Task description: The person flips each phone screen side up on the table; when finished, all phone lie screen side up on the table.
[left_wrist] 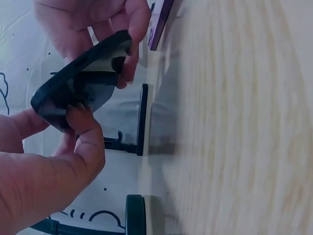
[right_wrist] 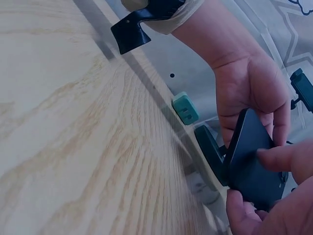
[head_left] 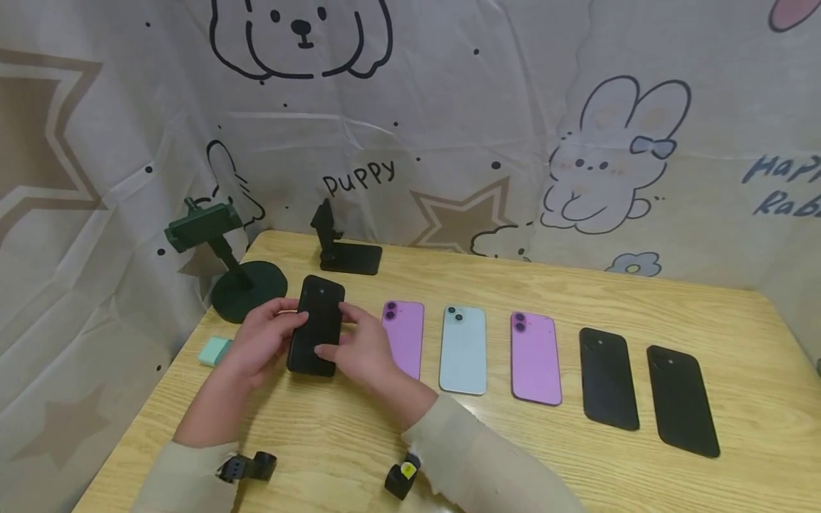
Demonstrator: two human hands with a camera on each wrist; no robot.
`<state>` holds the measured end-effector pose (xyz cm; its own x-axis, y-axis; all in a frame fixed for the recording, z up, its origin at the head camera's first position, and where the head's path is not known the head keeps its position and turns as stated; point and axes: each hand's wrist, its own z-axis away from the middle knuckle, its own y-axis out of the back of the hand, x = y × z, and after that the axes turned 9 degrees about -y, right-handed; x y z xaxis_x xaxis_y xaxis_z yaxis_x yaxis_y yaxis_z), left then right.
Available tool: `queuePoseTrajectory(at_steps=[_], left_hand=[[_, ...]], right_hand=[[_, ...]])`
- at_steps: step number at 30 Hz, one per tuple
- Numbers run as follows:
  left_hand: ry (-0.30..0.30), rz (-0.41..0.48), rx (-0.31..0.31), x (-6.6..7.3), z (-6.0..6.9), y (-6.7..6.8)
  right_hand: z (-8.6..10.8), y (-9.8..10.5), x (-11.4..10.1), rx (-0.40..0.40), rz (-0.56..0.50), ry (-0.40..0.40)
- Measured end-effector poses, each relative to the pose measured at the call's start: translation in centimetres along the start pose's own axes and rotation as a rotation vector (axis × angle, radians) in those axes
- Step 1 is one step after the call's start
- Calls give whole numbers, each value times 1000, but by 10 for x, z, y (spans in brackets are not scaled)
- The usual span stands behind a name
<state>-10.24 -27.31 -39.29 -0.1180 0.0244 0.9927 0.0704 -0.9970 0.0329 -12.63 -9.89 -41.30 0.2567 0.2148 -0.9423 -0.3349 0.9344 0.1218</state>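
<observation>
A black smartphone is held above the left part of the table, tilted, with a dark face turned up. My left hand grips its left edge, the thumb lying over the face. On the other side my right hand grips the right edge, its thumb on the lower part of the face. The left wrist view shows the phone pinched between both hands. Seen from the right wrist, the phone is apart from the table. Behind my right hand lies a purple phone, partly covered by it.
A row on the wooden table continues right with a light blue phone, a purple phone and two black phones. A dark green phone stand, a black stand and a mint-green block are at the left.
</observation>
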Motion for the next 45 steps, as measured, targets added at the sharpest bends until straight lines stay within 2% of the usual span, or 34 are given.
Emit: queuePoseTrajectory(at_steps=[4, 8, 10, 12, 15, 21, 26, 30, 34, 39, 45], left_hand=[[-12, 22, -40, 0, 0, 1], [-37, 90, -95, -3, 0, 3], [-56, 96, -113, -5, -1, 3], [-74, 59, -120, -8, -2, 3], [-91, -49, -112, -10, -2, 2], [-74, -216, -57, -13, -3, -1], [-49, -239, 18, -12, -3, -5], [-18, -185, 83, -10, -3, -5], [-3, -143, 103, -7, -4, -6], [-5, -174, 58, -4, -4, -3], [-45, -201, -3, -8, -4, 2]], right_hand=[[3, 0, 1, -36, -42, 21], [5, -2, 1, -56, -135, 24], [6, -2, 0, -71, -204, 15], [7, -1, -1, -87, -267, 5], [7, 0, -2, -118, -371, -3], [7, 3, -2, -214, -564, 18], [7, 5, -2, -245, -647, 34], [4, 7, -1, -215, -644, 45], [1, 9, 2, -127, -533, 28], [0, 11, 4, -47, -409, -25], [-2, 12, 6, -40, -355, -36]])
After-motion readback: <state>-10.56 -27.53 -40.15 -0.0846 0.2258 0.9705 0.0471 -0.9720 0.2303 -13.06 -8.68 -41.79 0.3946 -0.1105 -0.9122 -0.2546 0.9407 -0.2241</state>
